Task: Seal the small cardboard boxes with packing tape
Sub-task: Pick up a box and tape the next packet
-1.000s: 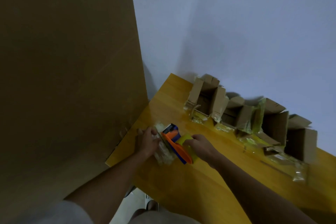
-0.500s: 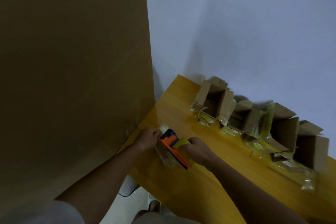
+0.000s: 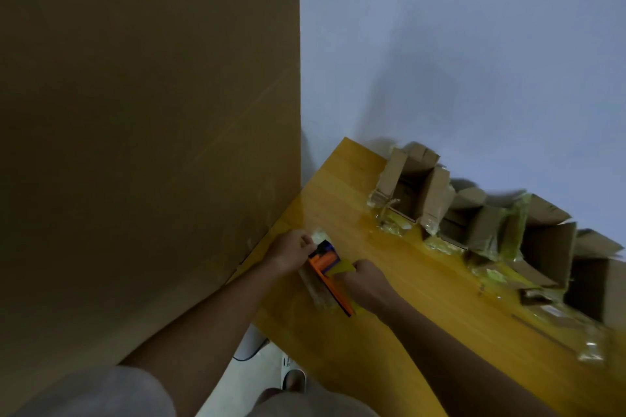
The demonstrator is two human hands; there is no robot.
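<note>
At lower centre on the table (image 3: 389, 342), the right hand (image 3: 367, 284) grips an orange tape dispenser (image 3: 327, 269), the left hand (image 3: 291, 250) pinches its thin, clingy tape; light, flimsy open boxes (image 3: 481, 223) line the right edge.

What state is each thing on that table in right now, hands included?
Tape dispenser: lying at the table's near edge, held by both hands.
Left hand: closed on the dispenser's front end.
Right hand: gripping the dispenser's handle.
Boxes: flaps open, unsealed, in a row along the wall.
Tape scraps: loose, crumpled beside the boxes.
Table: glossy.
</note>
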